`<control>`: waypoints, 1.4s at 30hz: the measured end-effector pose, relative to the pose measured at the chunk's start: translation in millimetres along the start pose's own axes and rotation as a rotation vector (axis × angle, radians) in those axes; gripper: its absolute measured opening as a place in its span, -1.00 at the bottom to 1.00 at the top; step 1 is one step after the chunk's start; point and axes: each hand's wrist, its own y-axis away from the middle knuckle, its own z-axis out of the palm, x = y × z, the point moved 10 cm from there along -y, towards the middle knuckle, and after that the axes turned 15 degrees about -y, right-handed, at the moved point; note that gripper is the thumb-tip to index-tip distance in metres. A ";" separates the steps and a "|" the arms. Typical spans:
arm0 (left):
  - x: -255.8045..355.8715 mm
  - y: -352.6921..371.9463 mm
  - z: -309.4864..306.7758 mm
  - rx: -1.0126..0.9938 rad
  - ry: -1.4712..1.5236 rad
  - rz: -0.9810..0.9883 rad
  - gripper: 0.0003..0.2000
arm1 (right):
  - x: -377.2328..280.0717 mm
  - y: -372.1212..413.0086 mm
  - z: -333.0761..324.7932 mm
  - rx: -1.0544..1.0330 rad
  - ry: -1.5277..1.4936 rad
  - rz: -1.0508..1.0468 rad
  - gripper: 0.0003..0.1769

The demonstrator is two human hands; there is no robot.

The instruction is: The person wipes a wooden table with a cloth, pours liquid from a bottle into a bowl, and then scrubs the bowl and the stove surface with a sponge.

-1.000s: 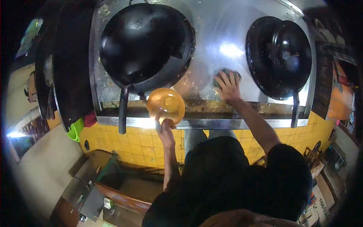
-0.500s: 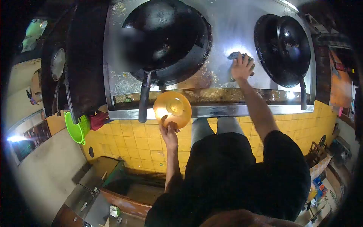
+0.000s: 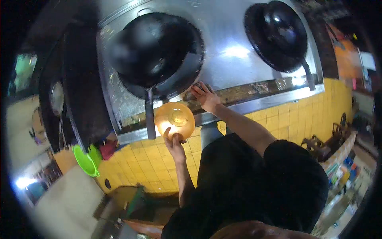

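Observation:
My left hand [image 3: 174, 140] grips the rim of an orange plastic bowl [image 3: 175, 118], held level at the front edge of the steel stove top [image 3: 234, 67]. My right hand [image 3: 204, 95] presses a dark scrubbing pad [image 3: 194, 88] onto the stove surface, just below the large black wok [image 3: 155, 55] on the left burner. The pad is mostly hidden under my fingers. A second black wok [image 3: 276, 36] sits on the right burner, away from both hands.
The left wok's handle [image 3: 149, 115] sticks out over the front edge beside the bowl. Food scraps lie in the front trough [image 3: 254, 89]. A green plastic container [image 3: 86, 159] hangs at the left. Yellow tiles [image 3: 151, 163] cover the stove front.
My right hand slid the pad from the middle of the stove top, between the two woks, down and left to the front edge by the left wok. The bowl stayed put.

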 end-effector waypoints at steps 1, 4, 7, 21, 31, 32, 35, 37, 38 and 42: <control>1.6 -4.4 5.0 -0.018 -0.005 -0.001 -0.63 | 6.6 6.5 -8.7 0.025 -0.019 -0.120 -0.28; 8.1 -20.8 23.8 -0.105 -0.136 0.106 -0.61 | 93.2 32.6 -41.1 0.111 0.133 0.078 -0.34; 9.2 -26.2 38.7 -0.164 -0.078 0.056 -0.62 | 190.1 81.2 -107.4 0.356 0.068 0.195 -0.47; -6.6 -36.8 104.1 -0.268 -0.248 0.146 -0.60 | 239.7 58.9 -127.4 0.550 -0.289 0.450 -0.55; -12.9 -63.3 288.9 -0.524 -0.059 -0.179 -0.64 | 305.0 117.3 -144.2 0.483 -0.082 0.403 -0.41; -13.4 -64.1 305.8 -0.521 -0.063 -0.193 -0.64 | 317.6 136.9 -160.1 0.464 -0.056 0.385 -0.38; -19.5 -70.6 344.8 -0.500 -0.054 -0.159 -0.63 | 369.1 198.8 -182.5 0.413 -0.105 0.533 -0.55; -53.6 -87.5 372.3 -0.527 -0.049 -0.204 -0.63 | 419.2 227.2 -181.9 0.419 -0.203 0.729 -0.60; -65.5 -91.4 382.7 -0.571 -0.048 -0.243 -0.62 | 418.6 235.3 -204.5 0.551 -0.126 0.639 -0.62; -0.7 -69.9 408.5 -0.593 -0.074 -0.024 -0.64 | 412.2 237.6 -217.9 0.455 -0.344 0.857 -0.55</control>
